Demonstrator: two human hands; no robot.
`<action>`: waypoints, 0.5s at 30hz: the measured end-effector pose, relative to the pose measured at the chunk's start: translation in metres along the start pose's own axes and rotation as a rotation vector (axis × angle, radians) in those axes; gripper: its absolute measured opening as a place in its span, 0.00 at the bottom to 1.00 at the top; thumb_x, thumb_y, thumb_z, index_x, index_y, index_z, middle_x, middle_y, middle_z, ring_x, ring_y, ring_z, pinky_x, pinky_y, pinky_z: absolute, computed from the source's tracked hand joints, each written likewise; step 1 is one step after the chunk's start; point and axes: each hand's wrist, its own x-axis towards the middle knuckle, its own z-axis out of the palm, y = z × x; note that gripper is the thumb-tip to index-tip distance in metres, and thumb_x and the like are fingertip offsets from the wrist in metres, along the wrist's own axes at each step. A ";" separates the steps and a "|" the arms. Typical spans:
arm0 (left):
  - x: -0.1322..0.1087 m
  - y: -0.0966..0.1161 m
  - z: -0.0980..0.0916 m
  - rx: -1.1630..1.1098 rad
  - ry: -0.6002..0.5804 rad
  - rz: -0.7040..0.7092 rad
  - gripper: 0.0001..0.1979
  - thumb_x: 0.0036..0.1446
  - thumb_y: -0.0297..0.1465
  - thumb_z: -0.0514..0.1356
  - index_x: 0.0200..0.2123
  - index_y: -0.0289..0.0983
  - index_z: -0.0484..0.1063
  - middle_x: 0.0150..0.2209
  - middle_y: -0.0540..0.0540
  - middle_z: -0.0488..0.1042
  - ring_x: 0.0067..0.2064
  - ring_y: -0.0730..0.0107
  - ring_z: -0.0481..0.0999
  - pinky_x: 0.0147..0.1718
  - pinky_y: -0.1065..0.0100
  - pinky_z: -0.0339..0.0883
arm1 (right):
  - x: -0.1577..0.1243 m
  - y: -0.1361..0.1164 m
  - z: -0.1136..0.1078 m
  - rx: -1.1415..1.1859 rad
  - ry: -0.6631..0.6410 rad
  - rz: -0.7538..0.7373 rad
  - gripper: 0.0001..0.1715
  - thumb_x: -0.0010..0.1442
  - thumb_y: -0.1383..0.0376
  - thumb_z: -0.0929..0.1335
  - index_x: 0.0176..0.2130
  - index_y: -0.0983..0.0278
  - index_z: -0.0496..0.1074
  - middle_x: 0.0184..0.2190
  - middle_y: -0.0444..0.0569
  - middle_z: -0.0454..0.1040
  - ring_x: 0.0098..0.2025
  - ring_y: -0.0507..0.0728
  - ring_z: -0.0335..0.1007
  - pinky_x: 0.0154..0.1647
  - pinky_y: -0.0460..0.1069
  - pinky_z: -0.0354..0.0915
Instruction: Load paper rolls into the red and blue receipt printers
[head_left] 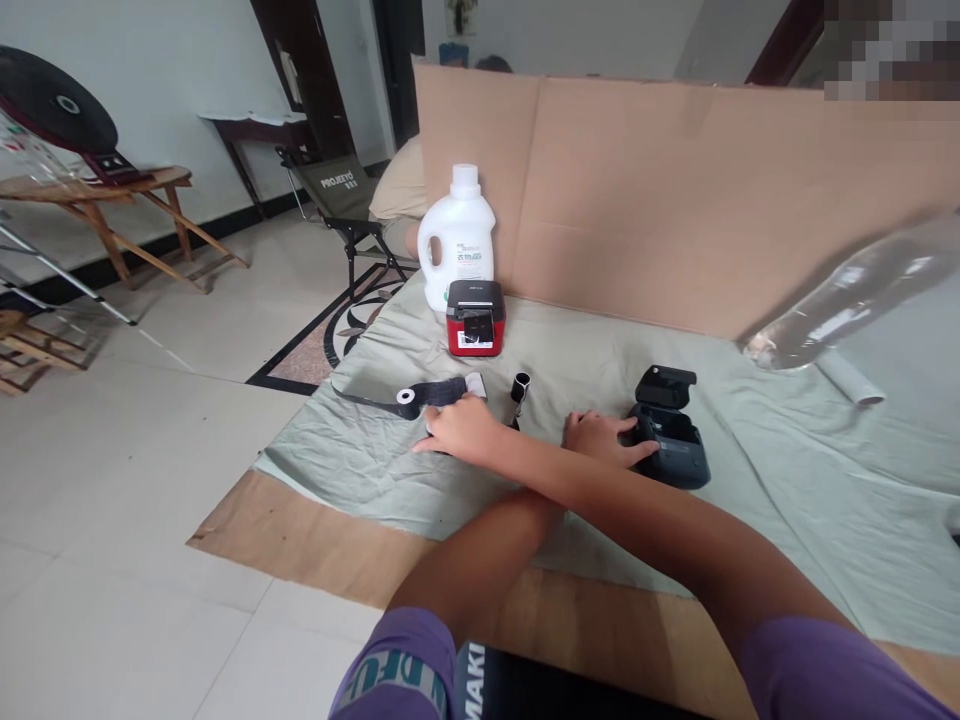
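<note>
My forearms cross, the right one above the left. My left hand (600, 440) holds the left side of a dark label printer (679, 462), with thumb and forefinger on its edge. The printer's lid (666, 386) stands raised and its inner bay shows. My right hand (463, 428) is off to the left, palm down, fingers bent over something dark that it mostly hides. Just beyond it lies a black strip (441, 392) with a small white-cored roll (406, 398) at its left end. A small black roll (520, 382) stands to the right of that hand.
A red and black printer (475, 322) sits in front of a white detergent bottle (459, 235). Behind rises a cardboard panel (637, 200). Clear plastic wrap (847, 300) and a white tube (851, 378) lie at right. A green cloth (345, 470) covers the work surface.
</note>
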 end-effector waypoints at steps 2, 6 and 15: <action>0.002 -0.001 0.002 -0.005 -0.006 0.008 0.31 0.55 0.59 0.54 0.56 0.53 0.74 0.48 0.51 0.80 0.55 0.56 0.72 0.58 0.53 0.59 | -0.009 0.002 -0.014 0.022 0.029 0.052 0.40 0.66 0.38 0.56 0.46 0.70 0.73 0.31 0.61 0.79 0.35 0.65 0.76 0.38 0.55 0.60; 0.003 -0.006 0.006 -0.065 -0.073 -0.011 0.33 0.55 0.58 0.57 0.59 0.49 0.72 0.53 0.47 0.78 0.58 0.52 0.69 0.62 0.51 0.56 | -0.033 0.037 -0.051 0.071 0.207 0.325 0.33 0.69 0.43 0.55 0.51 0.64 0.71 0.37 0.58 0.79 0.38 0.63 0.75 0.38 0.53 0.59; -0.005 -0.006 -0.001 0.024 0.061 0.094 0.19 0.66 0.43 0.53 0.53 0.44 0.75 0.48 0.44 0.77 0.55 0.48 0.71 0.61 0.50 0.58 | -0.057 0.131 -0.035 0.298 -0.008 0.480 0.09 0.55 0.63 0.70 0.37 0.65 0.72 0.38 0.52 0.77 0.38 0.58 0.70 0.33 0.48 0.58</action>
